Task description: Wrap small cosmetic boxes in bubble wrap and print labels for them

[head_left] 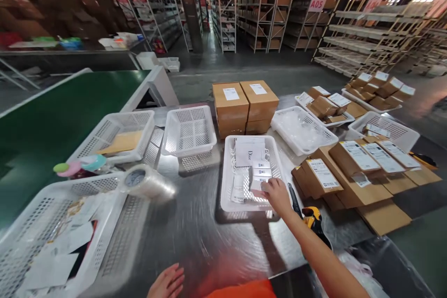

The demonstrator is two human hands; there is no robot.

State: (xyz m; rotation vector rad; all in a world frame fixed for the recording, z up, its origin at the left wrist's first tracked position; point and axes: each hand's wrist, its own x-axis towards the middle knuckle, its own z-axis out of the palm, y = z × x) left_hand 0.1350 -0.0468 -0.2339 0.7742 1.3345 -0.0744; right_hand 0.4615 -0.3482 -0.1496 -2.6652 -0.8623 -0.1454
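My right hand (278, 195) reaches into a white plastic basket (227, 173) at the middle of the steel table. Its fingers rest on a small white box (259, 183) near the basket's right wall, closed around its edge. The basket also holds a white paper bag (249, 151) and several small labelled boxes. My left hand (167, 283) lies low at the table's near edge, fingers loosely apart, holding nothing.
Empty white baskets (188, 129) stand behind. Cardboard boxes (244, 104) and labelled parcels (356, 163) fill the right side. A tape roll (146, 181) sits left on a basket of papers (52, 242). A yellow-black tool (312, 216) lies beside my right arm. Green conveyor (52, 116) at left.
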